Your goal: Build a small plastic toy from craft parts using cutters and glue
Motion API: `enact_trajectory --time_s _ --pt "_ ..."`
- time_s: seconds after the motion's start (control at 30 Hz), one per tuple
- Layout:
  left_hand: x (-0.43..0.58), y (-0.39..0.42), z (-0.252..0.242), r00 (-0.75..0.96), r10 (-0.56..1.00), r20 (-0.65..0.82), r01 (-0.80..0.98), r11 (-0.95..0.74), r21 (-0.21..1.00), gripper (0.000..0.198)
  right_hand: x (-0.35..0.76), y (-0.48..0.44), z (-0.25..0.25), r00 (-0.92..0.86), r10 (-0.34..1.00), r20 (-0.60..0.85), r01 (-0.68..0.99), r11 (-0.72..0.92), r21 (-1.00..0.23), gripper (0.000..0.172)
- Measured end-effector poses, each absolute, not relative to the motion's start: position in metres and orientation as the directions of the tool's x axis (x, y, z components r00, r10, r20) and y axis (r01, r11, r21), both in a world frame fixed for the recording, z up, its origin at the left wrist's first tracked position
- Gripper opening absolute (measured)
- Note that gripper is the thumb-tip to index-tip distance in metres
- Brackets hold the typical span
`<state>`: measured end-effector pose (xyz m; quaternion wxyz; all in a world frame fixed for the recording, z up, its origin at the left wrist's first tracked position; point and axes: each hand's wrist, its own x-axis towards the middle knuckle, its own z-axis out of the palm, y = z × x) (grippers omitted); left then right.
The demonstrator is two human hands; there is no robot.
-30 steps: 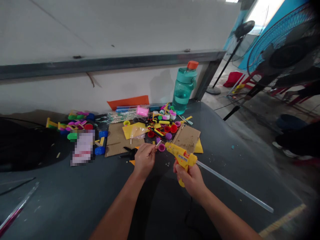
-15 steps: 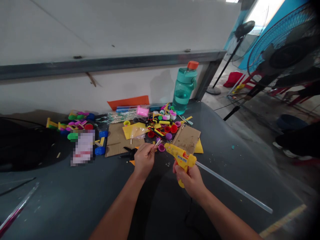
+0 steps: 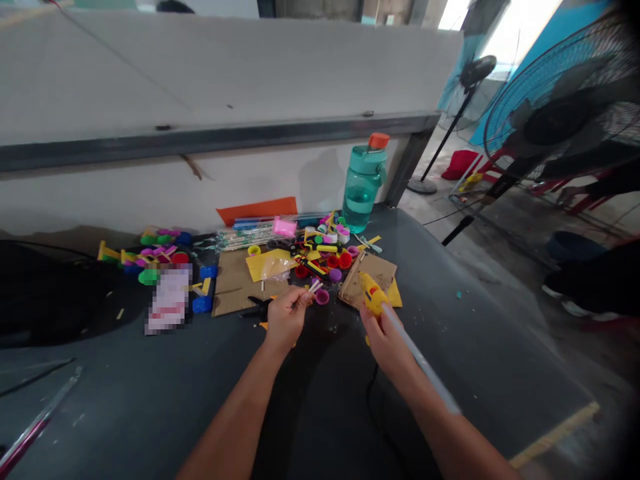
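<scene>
glue gun [image 3: 374,297] swung toward cardboard [image 3: 383,268]; teal bottle [image 3: 361,190] stands behind.

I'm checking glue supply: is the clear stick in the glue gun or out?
The stick is partly in: its front runs into the back of the gun, and a long length sticks out.

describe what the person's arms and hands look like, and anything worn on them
The left hand and right hand are bare, without gloves. Both forearms are uncovered as far as they show, with no sleeve, watch or bracelet in view. No rings or markings can be made out.
</scene>
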<state>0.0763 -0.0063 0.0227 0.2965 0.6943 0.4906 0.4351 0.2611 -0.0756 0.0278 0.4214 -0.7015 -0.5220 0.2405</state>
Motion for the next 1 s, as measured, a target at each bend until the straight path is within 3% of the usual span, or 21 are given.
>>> enact_trajectory --time_s 0.13,0.27,0.47,0.6,0.67,0.77,0.87,1.0 --pt "0.072 -0.005 0.034 0.196 0.935 0.296 0.46 -0.354 0.814 0.025 0.277 -0.07 0.031 0.283 0.931 0.231 0.843 -0.126 -0.523 0.029" --pt "0.062 -0.002 0.052 0.266 0.923 0.277 0.505 -0.378 0.776 0.025 0.285 -0.067 0.029 0.263 0.932 0.25 0.952 -0.207 -0.227 0.032" --pt "0.048 -0.003 0.079 0.385 0.896 0.223 0.526 -0.412 0.744 0.025 0.294 -0.058 0.029 0.19 0.97 0.15 0.981 -0.182 -0.065 0.039" --pt "0.05 -0.011 0.088 0.428 0.894 0.129 0.497 -0.352 0.793 0.026 0.291 -0.054 0.057 0.175 0.956 0.236 0.981 -0.15 -0.121 0.044" --pt "0.053 -0.014 0.091 0.444 0.892 0.08 0.49 -0.317 0.812 0.027 0.281 -0.054 0.073 0.043 0.934 0.354 0.961 0.059 -0.27 0.032" --pt "0.057 -0.017 0.094 0.457 0.889 0.039 0.492 -0.289 0.821 0.029 0.262 -0.056 0.083 -0.108 0.869 0.482 0.771 0.379 -0.511 0.026" --pt "0.059 -0.017 0.094 0.472 0.882 0.003 0.489 -0.264 0.831 0.029 0.25 -0.058 0.078 -0.098 0.852 0.514 0.644 0.448 -0.62 0.031" --pt "0.063 -0.018 0.092 0.494 0.869 -0.043 0.483 -0.233 0.844 0.028 0.253 -0.059 0.069 -0.066 0.841 0.536 0.599 0.464 -0.653 0.031"
